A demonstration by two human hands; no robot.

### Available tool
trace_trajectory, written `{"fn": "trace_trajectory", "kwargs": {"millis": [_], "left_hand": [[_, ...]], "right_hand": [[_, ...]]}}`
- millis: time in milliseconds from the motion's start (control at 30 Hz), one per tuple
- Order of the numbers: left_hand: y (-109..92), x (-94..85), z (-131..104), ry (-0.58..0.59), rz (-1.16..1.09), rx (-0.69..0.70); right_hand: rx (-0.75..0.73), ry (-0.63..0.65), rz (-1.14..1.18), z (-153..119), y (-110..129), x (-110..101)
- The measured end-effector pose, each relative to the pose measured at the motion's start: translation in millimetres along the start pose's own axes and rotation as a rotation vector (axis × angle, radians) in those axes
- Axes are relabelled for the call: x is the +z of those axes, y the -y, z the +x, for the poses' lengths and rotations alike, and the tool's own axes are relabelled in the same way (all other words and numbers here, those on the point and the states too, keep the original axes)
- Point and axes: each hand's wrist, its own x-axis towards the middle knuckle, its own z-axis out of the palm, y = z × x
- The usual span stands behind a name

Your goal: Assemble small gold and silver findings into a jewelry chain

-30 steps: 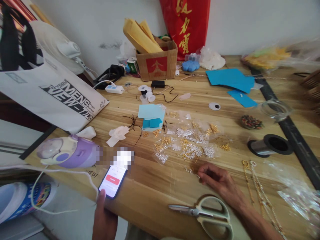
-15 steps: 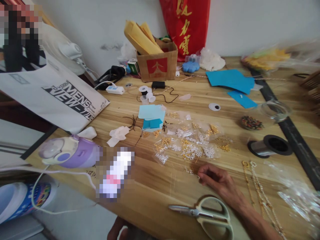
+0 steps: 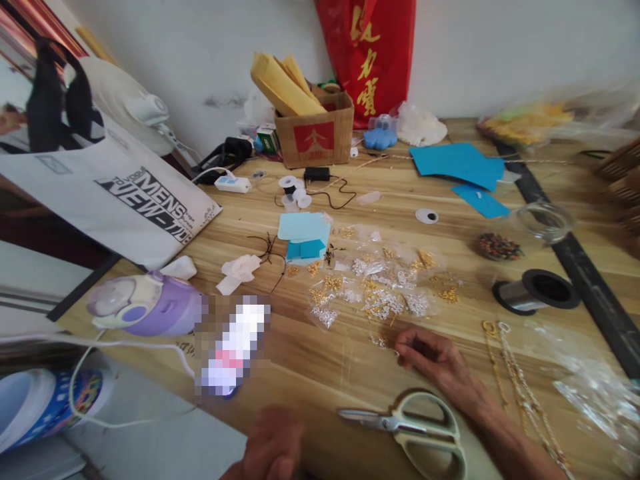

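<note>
My right hand rests on the wooden table with thumb and forefinger pinched together. At the fingertips a tiny silvery bit shows, too small to name. Just beyond them lies a small pile of silver jewellery findings. Scissors with pale green handles lie below this hand, blades pointing left. To its right are a gold chain and silver-coloured chains. Blurred by motion, my left hand is at the table's front edge; its fingers look curled, and what they hold, if anything, cannot be made out.
Small clear bags of gold and silver findings spread across the middle. A wire spool, a clear jar of dark beads and plastic bags stand right. A phone and a purple bottle lie left, near a white cable.
My left hand has risen from below the table edge and moved right. My right hand keeps its pinch in the same place. The view has shifted slightly.
</note>
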Motion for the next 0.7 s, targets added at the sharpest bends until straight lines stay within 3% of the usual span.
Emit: {"fn": "trace_trajectory", "kwargs": {"millis": [33, 67, 100, 167, 267, 400, 533, 700], "left_hand": [[-7, 5.0, 15, 0.024, 0.001, 0.082], [-15, 11.6, 31, 0.102, 0.030, 0.273], [-24, 19.6, 47, 0.197, 0.089, 0.371], [-39, 39.4, 77, 0.217, 0.061, 0.437], [-45, 70.6, 111, 0.188, -0.174, 0.207], [-22, 96.4, 138, 0.165, -0.328, -0.081], [-5, 102.5, 151, 0.262, -0.349, -0.225], [-3, 106.0, 150, 0.395, -0.415, -0.290]], "right_hand": [[0.002, 0.005, 0.004, 0, 0, 0], [0.003, 0.008, 0.010, 0, 1, 0], [0.002, 0.008, 0.016, 0, 1, 0], [-0.004, 0.013, 0.030, 0, 2, 0], [-0.013, 0.030, 0.055, 0, 2, -1], [-0.006, 0.052, 0.147, 1, 2, -5], [-0.015, 0.048, 0.227, 2, 3, -8], [-0.051, 0.036, 0.269, 0, 7, -9]]}}
